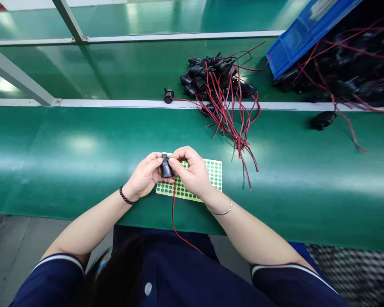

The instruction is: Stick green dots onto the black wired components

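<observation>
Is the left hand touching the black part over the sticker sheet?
Touching. The head view shows the left hand with fingers wrapped against the black part, no gap visible; the right hand pinches its top too, above the sticker sheet.

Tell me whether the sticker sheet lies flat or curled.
Flat: the sticker sheet lies spread on the green belt, partly hidden under both hands.

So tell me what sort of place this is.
Most likely a factory assembly line. A long green workbench carries a pile of black wired parts, a blue bin holds more, and both hands work one black part over a sheet of green dot stickers.
</observation>
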